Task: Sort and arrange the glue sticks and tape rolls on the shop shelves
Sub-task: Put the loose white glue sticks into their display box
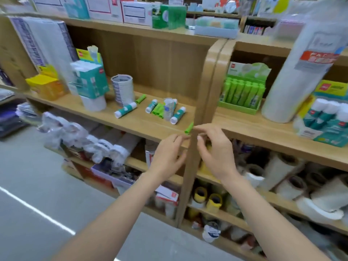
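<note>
One small bright-green glue stick (188, 128) sits at frame centre, at the front edge of the light wooden shelf board (131, 121), right by the upright divider post (205, 91). Right hand (214, 147) pinches its near end w/ thumb + forefinger, narrow grip. Left hand (167, 155) is just beside, fingers curled loosely, holding nothing I can make out.

Further back on the same board, centre frame: 4 white-and-teal glue sticks (125, 109) lying loose, approx 2 green sticks side by side (157, 110) between them, 1 more green stick (140, 99) behind. One small clear tape roll (168, 109) stands among them; a taller stack of white tape rolls (122, 89) stands left of that.

Right of the post, mid-right: green open display carton of green glue sticks (243, 91), 2 rows, count unclear, red logo square on its header, text too blurred to read. Far right: teal-and-white glue stick pack (323, 117), approx 5 white caps showing. Large white wrapped roll (301, 68) w/ red label, letters "PAC" legible only.

Left: teal-and-white box (90, 81), yellow boxes (45, 85).
</note>
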The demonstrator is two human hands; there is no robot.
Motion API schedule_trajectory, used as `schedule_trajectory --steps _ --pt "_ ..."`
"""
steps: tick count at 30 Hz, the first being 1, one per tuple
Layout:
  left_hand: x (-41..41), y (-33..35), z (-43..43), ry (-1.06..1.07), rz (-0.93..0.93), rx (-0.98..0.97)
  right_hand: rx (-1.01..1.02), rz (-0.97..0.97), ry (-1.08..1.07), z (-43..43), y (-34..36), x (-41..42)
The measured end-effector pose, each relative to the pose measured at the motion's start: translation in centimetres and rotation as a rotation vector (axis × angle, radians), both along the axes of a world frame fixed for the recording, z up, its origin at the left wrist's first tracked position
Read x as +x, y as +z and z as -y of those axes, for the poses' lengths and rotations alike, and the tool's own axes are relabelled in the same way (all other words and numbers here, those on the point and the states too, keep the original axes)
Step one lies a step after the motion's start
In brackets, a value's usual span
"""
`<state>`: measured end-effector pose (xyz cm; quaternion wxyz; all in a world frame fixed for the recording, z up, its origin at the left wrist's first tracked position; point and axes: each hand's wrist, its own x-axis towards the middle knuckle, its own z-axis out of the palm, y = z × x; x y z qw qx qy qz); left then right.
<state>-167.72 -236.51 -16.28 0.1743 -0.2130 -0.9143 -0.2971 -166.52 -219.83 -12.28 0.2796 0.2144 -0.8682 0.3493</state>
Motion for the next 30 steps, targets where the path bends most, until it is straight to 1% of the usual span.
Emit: schedule_trajectory --steps 3,6,9,11,15,17,20,24,27,30 --pt "-1.3 -0.9 7.7 0.110 0.049 -0.061 -0.025 0.096 0.049 7.2 -1.5 -1.8" --pt "-3.6 -1.5 13.5 0.167 0.105 -0.129 0.000 0.317 0.047 12.0 -3.3 -4.1" --pt "-6.1 -2.1 17.0 0.225 0.153 -0.151 0.104 0.502 0.004 14.7 -4.7 -6.8" --pt "-7.6 -2.7 18.4 0.244 0.181 -0.146 0.189 0.559 -0.008 16.0 -5.5 -8.8" --pt "-10.9 -3.8 20.4 0.255 0.212 -0.118 0.346 0.598 -0.030 18.2 -7.2 -13.3" --pt "-12.9 -3.8 21.3 0.277 0.204 -0.085 0.387 0.553 -0.082 19.0 -7.7 -15.4" --pt "-16.2 -3.4 22.0 0.305 0.200 -0.085 0.348 0.456 -0.141 19.5 -8.1 -17.7" --pt "-19.9 -3.7 21.9 0.312 0.238 -0.093 0.298 0.409 -0.175 19.7 -8.4 -19.4" --pt "-20.9 -4.0 21.4 0.264 0.280 -0.047 0.276 0.393 -0.174 19.8 -8.7 -19.6" --pt "-21.5 -3.8 20.9 0.191 0.311 -0.014 0.201 0.395 -0.202 19.5 -8.5 -19.1"
